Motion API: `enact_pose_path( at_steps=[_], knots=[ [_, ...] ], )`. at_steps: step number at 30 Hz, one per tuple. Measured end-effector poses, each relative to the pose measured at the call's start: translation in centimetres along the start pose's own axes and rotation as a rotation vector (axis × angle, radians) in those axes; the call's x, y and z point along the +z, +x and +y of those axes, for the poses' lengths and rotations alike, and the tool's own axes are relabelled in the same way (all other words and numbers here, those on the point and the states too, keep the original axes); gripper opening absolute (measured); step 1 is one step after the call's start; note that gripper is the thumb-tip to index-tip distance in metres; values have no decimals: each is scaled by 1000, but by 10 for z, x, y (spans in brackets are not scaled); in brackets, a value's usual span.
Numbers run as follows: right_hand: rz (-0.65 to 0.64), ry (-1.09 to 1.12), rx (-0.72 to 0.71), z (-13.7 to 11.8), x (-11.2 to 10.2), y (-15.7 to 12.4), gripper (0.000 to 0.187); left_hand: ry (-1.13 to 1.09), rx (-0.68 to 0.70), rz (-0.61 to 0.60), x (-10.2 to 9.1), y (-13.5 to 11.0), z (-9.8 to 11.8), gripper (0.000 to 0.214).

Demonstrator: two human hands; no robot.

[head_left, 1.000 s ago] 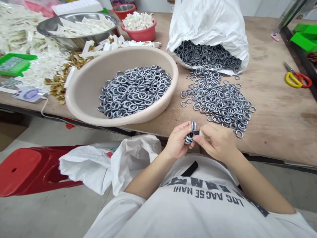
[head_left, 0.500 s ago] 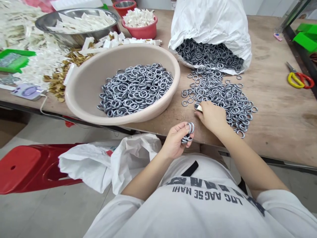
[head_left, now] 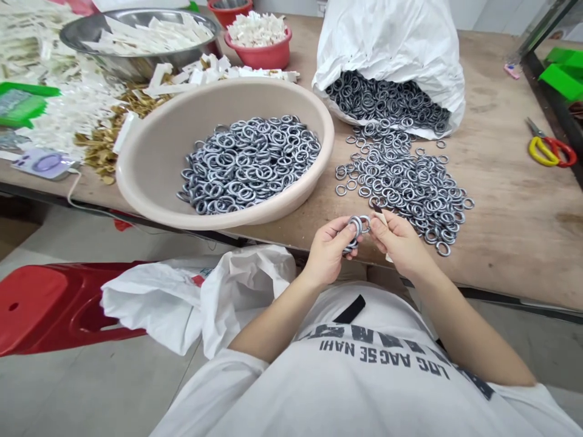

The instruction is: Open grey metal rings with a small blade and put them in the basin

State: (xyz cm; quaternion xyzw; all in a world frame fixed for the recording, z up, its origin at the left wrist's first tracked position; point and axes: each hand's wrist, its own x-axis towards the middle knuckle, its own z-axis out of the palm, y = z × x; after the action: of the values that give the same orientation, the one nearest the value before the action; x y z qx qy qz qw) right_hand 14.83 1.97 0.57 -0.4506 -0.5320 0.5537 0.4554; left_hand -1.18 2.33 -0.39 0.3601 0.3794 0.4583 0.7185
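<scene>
My left hand (head_left: 328, 250) is closed around several grey rings (head_left: 353, 233) in front of the table's edge. Beside it, my right hand (head_left: 401, 243) grips a slim pale tool with a dark tip (head_left: 381, 217). Its thumb and finger also touch one grey ring (head_left: 365, 223), which lies between the two hands. Past my right hand a loose pile of the same rings (head_left: 410, 188) spreads over the table. To the left stands a large beige basin (head_left: 150, 176), with many grey rings (head_left: 250, 161) inside.
A white sack (head_left: 387, 42) spills rings at the back. Yellow-and-red scissors (head_left: 552, 150) lie at the right. Behind the basin are a steel bowl (head_left: 136, 64) and a red bowl (head_left: 266, 57) of white pieces. A red stool (head_left: 40, 303) stands below the table.
My right hand has moved from the ring pile towards my body, bringing the slim tool beside my left hand. One ring now sits between both hands.
</scene>
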Motion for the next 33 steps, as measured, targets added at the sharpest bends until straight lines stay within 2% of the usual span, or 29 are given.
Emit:
enact_pose_path(
  at_steps=[4, 7, 9, 11, 15, 17, 19, 23, 29, 33],
  knots=[
    [95, 78, 19, 3, 1, -2, 34, -5, 42, -6, 2, 0, -5, 31],
    [69, 76, 33, 0, 2, -1, 36, 2, 67, -4, 2, -1, -5, 32],
    [42, 14, 19, -1, 6, -2, 33, 51, 98, -32, 3, -2, -4, 39],
    [70, -112, -46, 1, 12, -4, 27, 121, 144, -40, 5, -3, -4, 47],
    [258, -360, -184, 9, 14, -9, 15, 199, 205, 34, 7, -5, -5, 41],
    [286, -344, -232, 8, 11, -12, 18, 152, 161, 37, 6, -6, -5, 36],
    [225, -335, -303, 3, 7, -14, 21, 86, 110, 8, 4, -7, -5, 33],
    [96, -480, -499, -7, 5, -18, 22, -6, 38, -59, 4, -11, 0, 33],
    [185, -708, -741, 6, 6, -21, 32, -112, -145, -154, 4, -17, 9, 35],
    [241, -675, -788, 11, -1, -19, 33, -108, -188, -179, 2, -17, 10, 37]
  ],
)
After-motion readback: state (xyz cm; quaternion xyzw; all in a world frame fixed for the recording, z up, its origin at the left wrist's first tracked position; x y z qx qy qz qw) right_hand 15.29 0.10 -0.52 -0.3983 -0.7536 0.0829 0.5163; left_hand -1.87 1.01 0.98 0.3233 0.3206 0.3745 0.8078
